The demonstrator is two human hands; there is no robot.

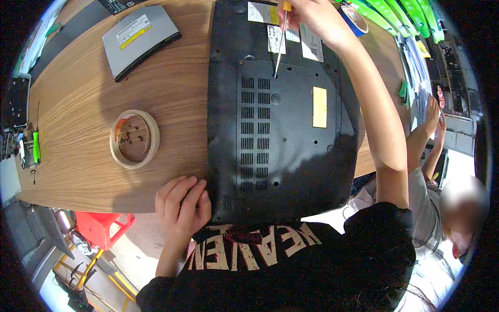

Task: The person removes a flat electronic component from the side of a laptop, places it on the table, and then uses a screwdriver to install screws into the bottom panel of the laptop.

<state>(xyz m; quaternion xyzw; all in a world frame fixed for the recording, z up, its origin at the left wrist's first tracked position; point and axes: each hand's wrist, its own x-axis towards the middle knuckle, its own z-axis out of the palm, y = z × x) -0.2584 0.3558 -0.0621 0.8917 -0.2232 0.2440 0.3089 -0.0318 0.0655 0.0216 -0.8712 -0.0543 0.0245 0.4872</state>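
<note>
A black laptop lies upside down on the wooden table in front of me, its vented bottom cover facing up. My right hand reaches over its far side, closed around the yellow handle of a screwdriver. The screwdriver slants down, and its tip meets the cover at a screw hole near the top of the vents. At the laptop's near left corner, my left hand rests by the table edge with fingers loosely bent and slightly apart, holding nothing. Part of the right hand's grip is cut off by the frame's top.
Left of the laptop, a tape roll rings several small dark screws. Beyond it lies a silver optical drive. A green-handled screwdriver is at the far left. Another tape roll and green packages sit far right. Another person works at right.
</note>
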